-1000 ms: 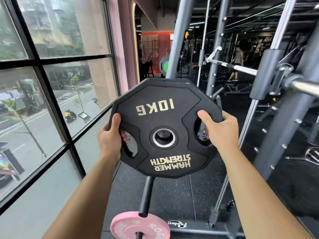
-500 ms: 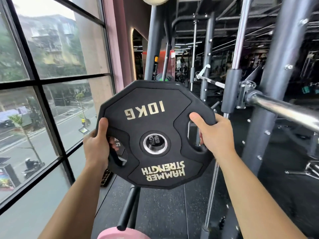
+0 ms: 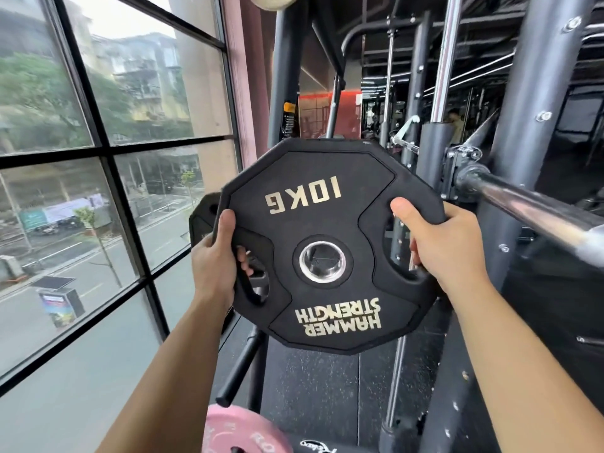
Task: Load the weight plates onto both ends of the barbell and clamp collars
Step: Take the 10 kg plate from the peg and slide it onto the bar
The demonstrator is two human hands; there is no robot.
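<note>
**One 10KG plate up in both hands, bar sleeve off to the right**

Two bare forearms come up from the bottom of the shot, and both hands are wrapped on the same black plate (image 3: 327,237). It's held upright at chest level, face toward the camera, with the "10KG" and "HAMMER STRENGTH" lettering reading upside down. Left hand (image 3: 214,263) is closed around the left grip cutout, thumb lying on the face and fingers curled through the slot. Right hand (image 3: 447,246) is closed on the right cutout the same way, thumb on the front.

Down low, just below the plate, one pink plate (image 3: 242,431) sits on a storage peg, and one bare black peg (image 3: 240,367) angles up above it. A second black plate (image 3: 201,220) peeks out from behind the held one on its left edge.

To the right, one chrome barbell sleeve (image 3: 536,209) points toward the camera, bare, near the right hand but not touching the plate. It runs back to the dark rack uprights (image 3: 526,132).

Left side is all big window panes (image 3: 108,142) with a street outside. Further back the gym is dim and too blurry to count anything.
</note>
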